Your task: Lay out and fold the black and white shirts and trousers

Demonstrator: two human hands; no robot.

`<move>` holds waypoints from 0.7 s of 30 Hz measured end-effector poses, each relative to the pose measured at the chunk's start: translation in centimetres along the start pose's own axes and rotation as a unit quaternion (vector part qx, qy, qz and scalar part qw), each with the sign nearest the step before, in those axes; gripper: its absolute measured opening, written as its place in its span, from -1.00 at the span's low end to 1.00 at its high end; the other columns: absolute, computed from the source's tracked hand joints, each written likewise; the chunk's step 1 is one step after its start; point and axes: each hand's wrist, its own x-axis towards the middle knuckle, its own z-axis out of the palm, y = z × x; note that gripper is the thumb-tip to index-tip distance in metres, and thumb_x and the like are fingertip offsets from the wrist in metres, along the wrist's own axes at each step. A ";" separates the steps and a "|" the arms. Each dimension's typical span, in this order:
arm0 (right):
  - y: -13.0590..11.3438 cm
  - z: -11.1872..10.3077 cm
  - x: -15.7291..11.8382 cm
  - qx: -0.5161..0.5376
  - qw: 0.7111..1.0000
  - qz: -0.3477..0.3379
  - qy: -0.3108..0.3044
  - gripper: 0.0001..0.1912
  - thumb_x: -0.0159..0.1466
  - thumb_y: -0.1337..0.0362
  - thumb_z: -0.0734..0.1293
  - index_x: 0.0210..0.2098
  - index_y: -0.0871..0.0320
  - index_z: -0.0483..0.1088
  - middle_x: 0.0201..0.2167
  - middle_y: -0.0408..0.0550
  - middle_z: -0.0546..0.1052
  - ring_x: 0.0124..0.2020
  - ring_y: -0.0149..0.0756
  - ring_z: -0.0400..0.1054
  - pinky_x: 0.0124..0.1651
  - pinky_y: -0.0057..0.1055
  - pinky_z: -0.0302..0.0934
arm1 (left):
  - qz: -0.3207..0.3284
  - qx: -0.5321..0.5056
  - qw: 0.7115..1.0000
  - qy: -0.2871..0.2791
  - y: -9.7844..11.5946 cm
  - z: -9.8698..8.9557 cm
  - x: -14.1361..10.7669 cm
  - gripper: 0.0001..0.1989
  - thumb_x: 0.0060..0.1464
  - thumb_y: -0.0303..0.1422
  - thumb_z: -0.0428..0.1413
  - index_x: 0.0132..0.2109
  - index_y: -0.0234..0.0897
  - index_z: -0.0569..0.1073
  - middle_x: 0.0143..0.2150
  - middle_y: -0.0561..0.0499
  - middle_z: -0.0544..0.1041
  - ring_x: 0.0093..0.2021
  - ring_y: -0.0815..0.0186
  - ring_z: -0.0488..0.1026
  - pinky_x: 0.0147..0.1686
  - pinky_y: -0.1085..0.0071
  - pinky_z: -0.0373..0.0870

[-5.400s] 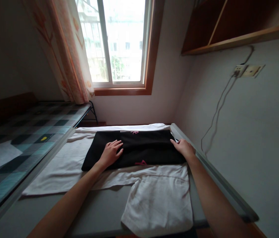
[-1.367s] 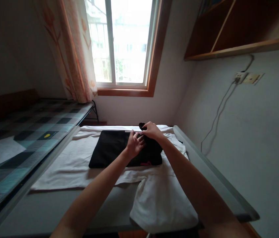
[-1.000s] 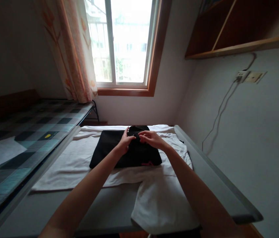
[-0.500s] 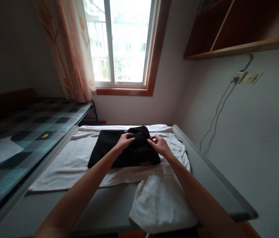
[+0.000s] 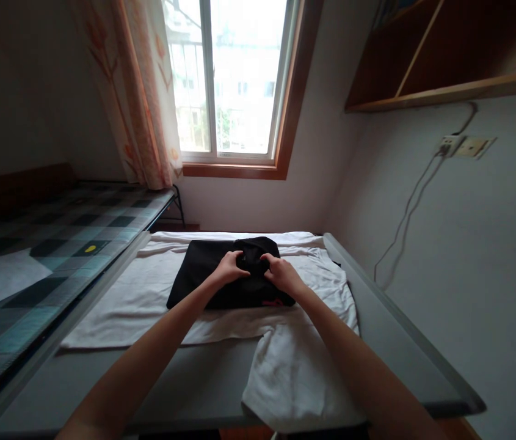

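Observation:
A folded black garment (image 5: 203,260) lies on top of a spread white T-shirt (image 5: 115,299), with a small pink-red mark near its front right corner. My left hand (image 5: 229,269) rests on the middle of the black cloth, thumb and fingers curled round a raised fold. From the other side my right hand (image 5: 281,274) pinches the same bunched part between thumb and fingers. The fingertips partly hide the cloth between the hands. One sleeve of the white T-shirt hangs toward me at the table's front edge.
The grey table (image 5: 184,385) has raised edges on both sides. Left of it stands a bed with a checked mattress (image 5: 115,205) and a sheet of paper (image 5: 3,278). A socket (image 5: 450,145) with a hanging cord and a wooden shelf (image 5: 450,85) are on the right wall.
My right hand has moved left and slightly nearer on the black garment, closing the gap to my left hand. The bunched cloth between them has changed shape. The view has shifted slightly.

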 end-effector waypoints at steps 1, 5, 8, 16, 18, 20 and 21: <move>0.1 0.0 -0.1 -0.013 1.000 0.008 -0.006 -0.49 0.13 0.43 0.26 0.08 0.07 0.37 -0.29 -0.03 0.59 -0.27 -0.21 0.45 -0.23 -0.42 0.18 | 0.012 0.029 0.999 -0.005 0.0 0.0 -0.1 -0.26 -0.40 -0.45 0.41 0.06 -0.33 0.47 0.03 -0.19 0.47 0.10 -0.02 0.39 0.15 0.10 0.29; 0.2 0.0 -0.5 -0.047 0.998 0.029 -0.008 -0.49 0.16 0.42 0.26 0.10 0.06 0.34 -0.14 0.01 0.59 -0.16 -0.17 0.46 -0.18 -0.41 0.21 | 0.058 0.129 0.990 -0.005 0.4 0.4 -1.2 -0.30 -0.25 -0.44 0.34 0.13 -0.30 0.41 0.14 -0.18 0.31 0.11 0.06 0.38 0.14 0.19 0.32; 0.0 0.1 -0.8 -0.060 0.997 0.043 0.001 -0.54 0.19 0.38 0.25 0.09 0.08 0.36 -0.09 0.05 0.58 -0.12 -0.15 0.46 -0.17 -0.39 0.23 | 0.111 0.230 0.966 0.028 1.0 0.4 -2.1 -0.56 -0.06 -0.39 0.24 0.03 -0.29 0.47 0.26 -0.21 0.19 0.18 0.00 0.31 0.15 0.15 0.30; -0.6 0.1 -1.3 -0.103 0.991 0.087 0.015 -0.58 0.23 0.33 0.24 0.08 0.07 0.39 -0.14 0.02 0.58 -0.18 -0.15 0.46 -0.18 -0.35 0.24 | 0.129 0.391 0.909 -0.067 0.7 0.9 -2.5 -0.55 0.28 -0.28 -0.11 0.23 -0.34 0.32 0.24 -0.23 0.36 0.24 0.06 0.28 0.24 0.05 0.13; -0.6 0.2 -1.4 -0.109 0.989 0.086 0.041 -0.60 0.24 0.33 0.23 0.06 0.10 0.41 -0.15 0.06 0.56 -0.15 -0.13 0.44 -0.13 -0.31 0.24 | 0.126 0.411 0.900 -0.065 0.5 1.1 -2.7 -0.53 0.30 -0.26 -0.15 0.27 -0.31 0.28 0.30 -0.19 0.31 0.30 0.06 0.21 0.27 -0.01 0.06; -0.6 0.5 -1.5 -0.107 0.988 0.059 0.092 -0.58 0.27 0.31 0.22 0.11 0.14 0.39 -0.10 0.12 0.53 -0.07 -0.09 0.39 -0.03 -0.25 0.22 | 0.122 0.427 0.894 -0.059 0.7 1.3 -2.9 -0.52 0.30 -0.27 -0.17 0.29 -0.30 0.26 0.32 -0.18 0.27 0.33 0.04 0.16 0.28 -0.05 0.02; -0.4 0.7 -1.5 -0.099 0.987 0.038 0.121 -0.55 0.29 0.29 0.21 0.16 0.16 0.36 -0.05 0.15 0.50 -0.01 -0.08 0.35 0.03 -0.22 0.20 | 0.123 0.431 0.892 -0.052 0.8 1.4 -3.0 -0.51 0.29 -0.29 -0.17 0.30 -0.30 0.25 0.33 -0.18 0.25 0.34 0.03 0.13 0.28 -0.06 0.00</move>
